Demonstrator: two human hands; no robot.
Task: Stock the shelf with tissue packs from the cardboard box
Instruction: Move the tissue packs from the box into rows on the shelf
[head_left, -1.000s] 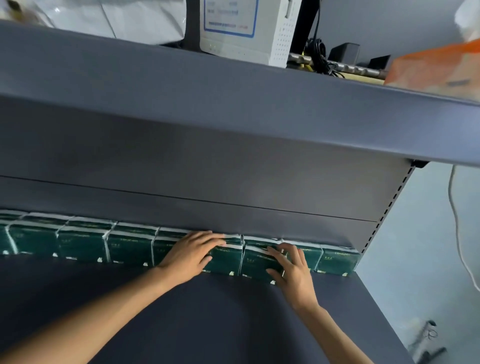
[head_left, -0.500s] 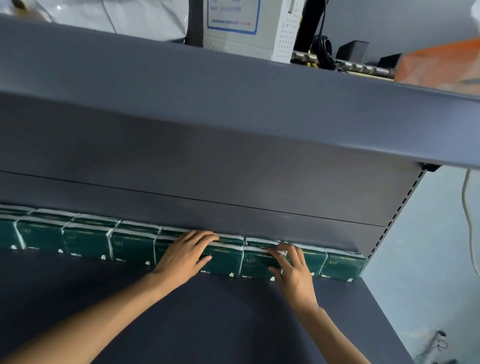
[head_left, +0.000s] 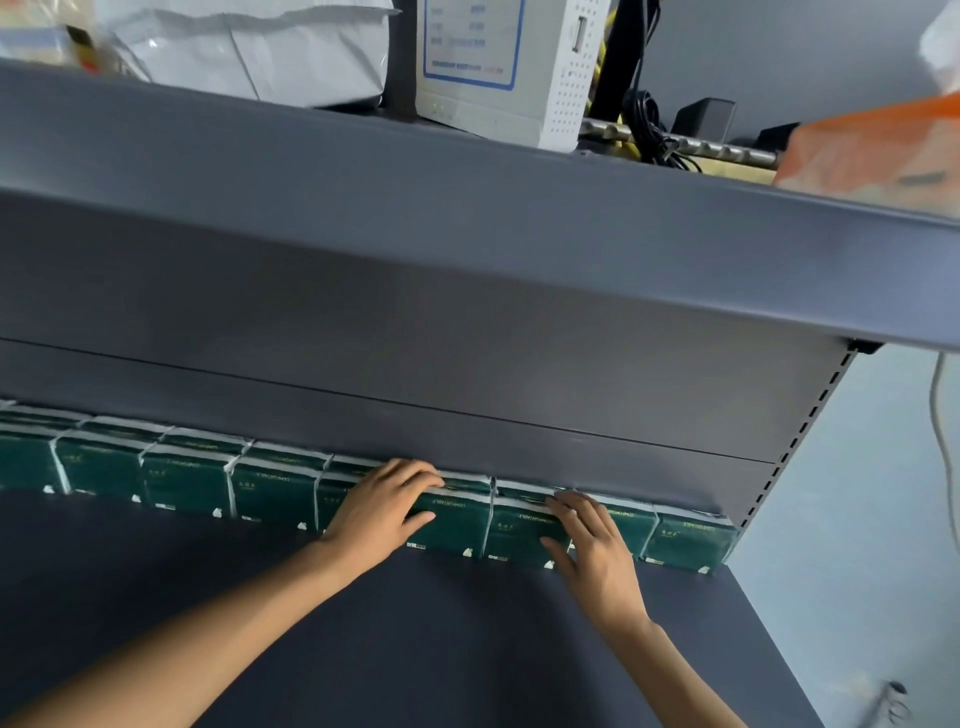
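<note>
A row of dark green tissue packs (head_left: 270, 488) stands along the back of the grey shelf (head_left: 441, 639), running from the left edge to the shelf's right end. My left hand (head_left: 382, 512) lies flat with fingers spread on the top and front of one pack near the middle. My right hand (head_left: 592, 545) rests flat on the packs just to the right, fingers pointing to the back. Neither hand grips a pack. The cardboard box is out of view.
The upper shelf (head_left: 467, 208) overhangs close above and carries a white device (head_left: 504, 67), white bags (head_left: 249, 47), black cables and an orange pack (head_left: 872, 150). A perforated upright (head_left: 795, 441) ends the shelf at the right; a pale wall with a hanging cable lies beyond.
Both hands stay pressed on the same packs in the row. The view has shifted slightly; the right hand's fingers have edged a little further over the pack tops.
</note>
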